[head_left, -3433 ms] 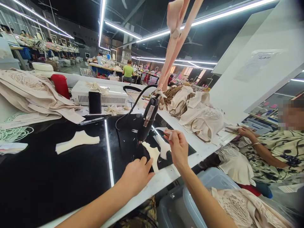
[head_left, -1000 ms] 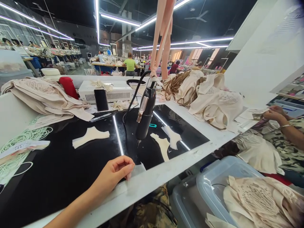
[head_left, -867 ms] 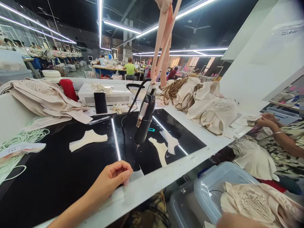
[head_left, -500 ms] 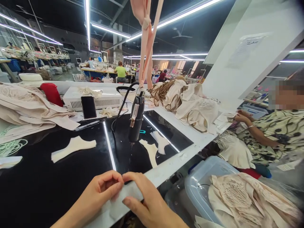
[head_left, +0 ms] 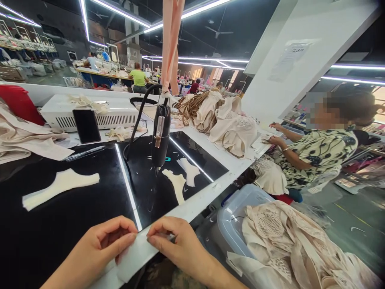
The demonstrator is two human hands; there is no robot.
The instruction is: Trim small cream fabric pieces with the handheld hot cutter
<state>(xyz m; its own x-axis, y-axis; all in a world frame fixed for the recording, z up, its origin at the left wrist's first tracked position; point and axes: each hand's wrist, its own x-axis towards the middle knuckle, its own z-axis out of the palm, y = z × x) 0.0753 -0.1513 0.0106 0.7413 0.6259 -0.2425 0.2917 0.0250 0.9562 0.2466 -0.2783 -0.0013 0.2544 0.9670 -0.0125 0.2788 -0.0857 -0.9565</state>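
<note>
Strip (head_left: pixel 141 241) between both hands (pinched)

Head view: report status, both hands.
Left hand and right hand pinch thin translucent white strip at table edge. Hanging black handheld tool just beyond, not touching.

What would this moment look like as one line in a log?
left hand: pinching thin strip | right hand: pinching same strip | place: table edge | hanging black tool: untouched
</note>
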